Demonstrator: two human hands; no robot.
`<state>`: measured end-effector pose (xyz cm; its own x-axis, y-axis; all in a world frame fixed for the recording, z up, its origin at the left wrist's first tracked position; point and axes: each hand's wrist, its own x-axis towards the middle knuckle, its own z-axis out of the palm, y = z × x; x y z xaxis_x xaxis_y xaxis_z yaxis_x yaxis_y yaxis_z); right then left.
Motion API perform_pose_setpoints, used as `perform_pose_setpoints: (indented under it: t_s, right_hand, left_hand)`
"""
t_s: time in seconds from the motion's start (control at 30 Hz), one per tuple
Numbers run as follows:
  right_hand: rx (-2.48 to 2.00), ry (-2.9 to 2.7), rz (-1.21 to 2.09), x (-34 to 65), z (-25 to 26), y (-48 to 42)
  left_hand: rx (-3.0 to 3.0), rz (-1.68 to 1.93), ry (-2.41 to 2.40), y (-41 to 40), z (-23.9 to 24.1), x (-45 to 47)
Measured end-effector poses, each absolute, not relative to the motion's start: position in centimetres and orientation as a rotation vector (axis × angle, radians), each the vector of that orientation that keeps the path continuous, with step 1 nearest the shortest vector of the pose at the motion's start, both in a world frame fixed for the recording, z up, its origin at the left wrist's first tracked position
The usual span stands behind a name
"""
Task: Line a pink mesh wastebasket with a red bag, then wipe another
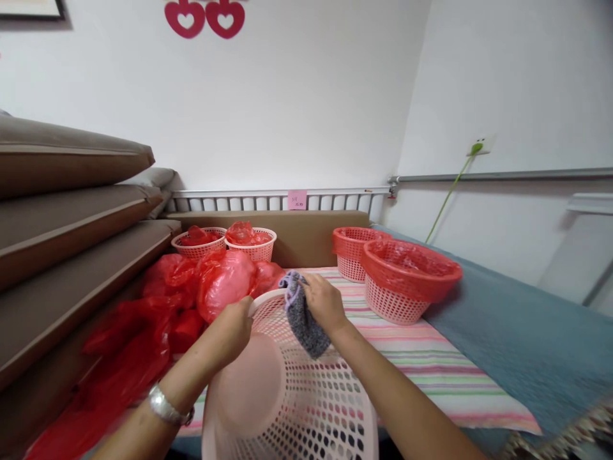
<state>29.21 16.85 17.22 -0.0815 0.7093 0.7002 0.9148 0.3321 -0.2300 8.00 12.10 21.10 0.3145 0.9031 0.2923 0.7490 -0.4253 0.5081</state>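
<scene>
A pale pink plastic basket point(258, 383) with a perforated wall is tilted towards me in the foreground, so its inside and solid round bottom show. My left hand point(234, 332) grips its rim at the upper left; a silver bracelet point(165, 404) is on that wrist. At the far side of the rim, my right hand point(325, 301) is closed on a grey cloth point(306, 322) with a lilac edge. The cloth drapes over the rim and hangs down into the basket.
Red plastic bags point(225, 284) lie in a heap left of the basket. Behind them stand two pink baskets point(258, 251) holding red plastic. Two red-lined baskets point(395, 303) stand at right on a striped cloth point(460, 377). Brown cushions point(71, 223) are stacked at far left.
</scene>
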Motion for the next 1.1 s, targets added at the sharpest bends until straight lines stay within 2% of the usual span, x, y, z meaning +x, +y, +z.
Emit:
perform_pose_setpoints:
  t_s: [0.17, 0.3, 0.43, 0.5, 0.67, 0.83, 1.0, 1.1]
  right_hand:
    - [-1.765, -1.737, -0.287, 34.4, 16.4, 17.3]
    - [-1.951, -1.411, -0.411, 37.4, 19.0, 16.8]
    - [-1.856, -1.259, -0.659, 36.1, 22.5, 16.3]
    - [-1.755, -1.343, -0.668, 33.7, 23.3, 16.2]
    - [-1.486, -1.644, -0.264, 27.3, 21.6, 15.5]
    - [-1.379, -1.695, 0.086, 26.3, 20.2, 14.4]
    - [-1.148, -1.919, 0.198, 28.8, 20.4, 14.3]
    - [-1.014, -2.108, 0.125, 30.3, 20.4, 14.1]
  left_hand:
    - [2.318, 0.753, 1.538, 12.1, 21.2, 7.8]
    - [2.320, 0.722, 1.594, 12.1, 21.1, 7.7]
    - [2.339, 0.692, 1.639, 12.2, 20.9, 8.4]
    - [2.352, 0.680, 1.660, 12.3, 20.6, 8.8]
    - [2.353, 0.660, 1.716, 12.6, 20.1, 9.2]
    - [2.328, 0.661, 1.752, 12.9, 20.5, 8.4]
    - [2.301, 0.668, 1.722, 12.7, 20.9, 8.0]
    - [2.292, 0.676, 1.715, 12.5, 20.8, 7.8]
